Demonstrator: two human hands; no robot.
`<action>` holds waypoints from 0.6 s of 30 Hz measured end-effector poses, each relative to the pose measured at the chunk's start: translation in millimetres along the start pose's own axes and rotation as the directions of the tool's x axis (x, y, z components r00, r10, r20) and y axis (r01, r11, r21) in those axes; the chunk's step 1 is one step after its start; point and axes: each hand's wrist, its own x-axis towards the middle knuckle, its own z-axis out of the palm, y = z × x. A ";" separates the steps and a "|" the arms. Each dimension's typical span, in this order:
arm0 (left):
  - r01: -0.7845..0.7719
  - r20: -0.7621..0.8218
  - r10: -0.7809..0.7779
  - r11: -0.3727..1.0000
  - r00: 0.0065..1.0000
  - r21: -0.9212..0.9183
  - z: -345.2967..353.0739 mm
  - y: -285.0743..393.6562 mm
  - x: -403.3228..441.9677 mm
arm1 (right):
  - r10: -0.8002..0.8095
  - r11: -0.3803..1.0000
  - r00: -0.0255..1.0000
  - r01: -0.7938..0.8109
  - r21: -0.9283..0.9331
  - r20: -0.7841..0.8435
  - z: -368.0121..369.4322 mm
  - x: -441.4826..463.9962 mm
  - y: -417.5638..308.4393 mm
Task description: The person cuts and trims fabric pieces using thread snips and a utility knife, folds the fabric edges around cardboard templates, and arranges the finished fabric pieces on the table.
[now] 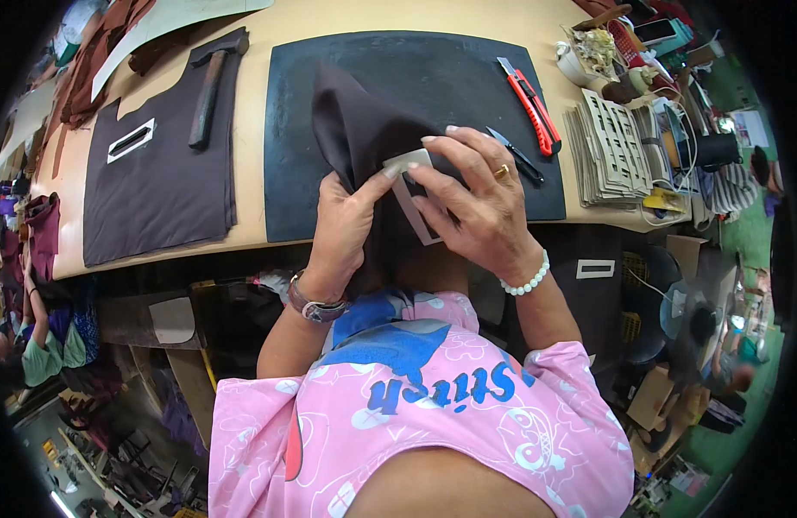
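Observation:
A dark brown fabric piece [377, 116] is bunched up over the black mat [286, 104] and hangs past the table's front edge. On it lies a pale rectangular frame [409, 207] with a long slot. My left hand [346, 220] pinches the fabric and the frame's upper corner between thumb and fingers. My right hand [480, 194] is over the frame's right side, its fingers curled and slightly apart, with fingertips touching the frame's upper end. What lies beneath the right fingers is partly hidden.
At left, a hammer [210, 99] and another pale frame [131, 141] lie on stacked dark fabric [170, 190]. A red cutter [532, 108] and a dark pen-like tool [515, 155] lie on the mat's right. Slotted cards [605, 147] are stacked farther right.

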 end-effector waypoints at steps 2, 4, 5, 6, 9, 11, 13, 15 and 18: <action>0.009 -0.018 -0.008 0.999 1.000 0.036 2.3 4.6 -3.7 | -0.055 0.999 0.998 0.055 0.003 0.006 6.1 0.4 8.5; -0.006 0.007 0.005 0.999 1.000 0.049 2.4 6.1 -5.3 | -0.088 0.996 0.996 0.088 0.007 0.011 9.7 3.7 13.2; -0.012 0.019 0.010 0.998 1.000 0.057 1.9 6.9 -6.1 | -0.090 0.996 0.996 0.089 0.009 0.014 10.4 5.5 13.0; -0.011 0.022 0.009 0.998 1.000 0.068 1.8 7.6 -6.7 | -0.089 0.996 0.996 0.089 0.010 0.018 10.7 6.4 12.8; -0.007 0.037 0.004 0.996 0.999 0.085 3.3 13.4 -7.2 | 0.016 0.997 1.000 -0.015 0.072 -0.017 17.1 10.7 8.5; -0.006 0.047 0.002 0.997 0.999 0.078 3.9 21.7 -7.5 | 0.100 0.983 0.995 -0.097 0.154 -0.015 21.7 13.9 5.3; 0.023 0.074 -0.029 0.996 0.997 0.080 -5.6 20.6 -3.5 | 0.235 0.938 0.971 -0.237 0.255 0.037 24.9 18.3 2.3; 0.062 0.094 -0.066 0.997 0.993 0.041 -12.4 22.0 -2.7 | 0.400 0.829 0.904 -0.428 0.361 0.152 28.8 25.9 -0.8; 0.078 0.095 -0.075 0.997 0.993 -0.026 -16.9 26.7 -4.5 | 0.587 0.538 0.766 -0.611 0.580 0.263 39.3 40.4 -1.6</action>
